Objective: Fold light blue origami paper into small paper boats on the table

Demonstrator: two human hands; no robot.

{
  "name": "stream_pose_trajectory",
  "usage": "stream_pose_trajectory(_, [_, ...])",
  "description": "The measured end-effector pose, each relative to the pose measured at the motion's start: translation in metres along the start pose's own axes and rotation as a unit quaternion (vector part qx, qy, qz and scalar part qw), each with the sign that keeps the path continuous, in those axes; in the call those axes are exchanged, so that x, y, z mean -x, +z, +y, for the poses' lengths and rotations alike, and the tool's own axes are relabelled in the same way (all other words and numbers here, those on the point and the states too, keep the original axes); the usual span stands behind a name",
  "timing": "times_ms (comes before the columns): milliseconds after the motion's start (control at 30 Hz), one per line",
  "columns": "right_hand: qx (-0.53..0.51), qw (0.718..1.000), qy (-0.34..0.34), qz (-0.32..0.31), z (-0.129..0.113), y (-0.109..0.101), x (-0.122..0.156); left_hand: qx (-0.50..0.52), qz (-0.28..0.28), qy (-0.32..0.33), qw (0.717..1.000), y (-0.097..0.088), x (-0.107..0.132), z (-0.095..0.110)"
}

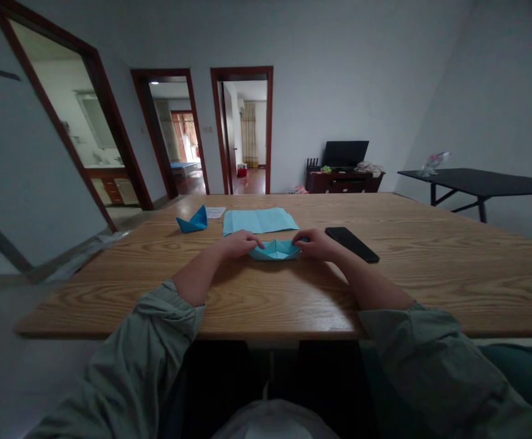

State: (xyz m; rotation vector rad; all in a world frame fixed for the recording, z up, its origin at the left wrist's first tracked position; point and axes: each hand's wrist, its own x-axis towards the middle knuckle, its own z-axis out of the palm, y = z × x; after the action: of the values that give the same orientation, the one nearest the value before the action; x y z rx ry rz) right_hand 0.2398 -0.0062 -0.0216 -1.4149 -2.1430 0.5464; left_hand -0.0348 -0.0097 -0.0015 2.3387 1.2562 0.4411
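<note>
A light blue folded paper shape (275,250), flat and boat-like, lies on the wooden table (431,274) in front of me. My left hand (241,244) grips its left end with the fingertips, and my right hand (316,244) grips its right end. A finished-looking blue origami boat (193,221) stands farther away to the left. Behind the held paper lies a creased light blue paper sheet (259,221). A black smartphone (352,244) lies just beyond my right hand, apart from it.
A small white paper slip (215,212) lies at the table's far side. Beyond the table stand a dark wooden cabinet (343,182) with a black monitor (346,153) and a black side table (485,183). Doorways open along the back wall.
</note>
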Motion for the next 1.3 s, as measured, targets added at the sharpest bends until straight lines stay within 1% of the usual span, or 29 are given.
stream_pose_trajectory(100, [0.003, 1.000, 0.008, -0.004, -0.001, -0.001, 0.001, -0.009, -0.006, 0.009, 1.000, -0.002, 0.002, 0.004])
stream_pose_trajectory(233, [-0.002, 1.000, 0.005, -0.006, -0.003, -0.001, 0.002, -0.030, -0.022, 0.045, 0.998, -0.004, 0.003, 0.008])
stream_pose_trajectory(533, [-0.008, 1.000, -0.001, -0.001, -0.002, 0.000, 0.001, -0.051, -0.039, 0.067, 0.996, -0.004, 0.002, 0.009])
stream_pose_trajectory(600, [-0.009, 1.000, 0.001, -0.004, -0.002, 0.000, 0.001, -0.049, -0.032, 0.065, 0.996, -0.004, 0.002, 0.008])
stream_pose_trajectory(733, [-0.004, 1.000, 0.004, 0.002, -0.003, -0.001, 0.002, -0.015, -0.001, 0.053, 0.998, -0.002, 0.003, 0.006])
stream_pose_trajectory(900, [-0.009, 1.000, -0.014, 0.014, -0.007, -0.002, 0.003, 0.023, 0.046, 0.066, 0.996, -0.004, 0.006, 0.002])
stream_pose_trajectory(967, [-0.011, 1.000, -0.016, 0.021, -0.008, -0.002, 0.004, 0.036, 0.048, 0.057, 0.997, -0.004, 0.005, -0.001])
stream_pose_trajectory(1033, [-0.009, 1.000, -0.017, 0.022, -0.009, -0.003, 0.004, 0.052, 0.027, 0.037, 0.998, -0.003, 0.005, -0.003])
stream_pose_trajectory(1133, [-0.007, 1.000, -0.021, 0.007, -0.012, -0.005, 0.006, 0.063, -0.003, 0.024, 0.998, -0.001, 0.004, -0.005])
stream_pose_trajectory(1300, [-0.024, 0.998, -0.020, -0.056, -0.017, -0.012, 0.013, 0.019, 0.008, 0.009, 1.000, -0.002, 0.004, -0.008])
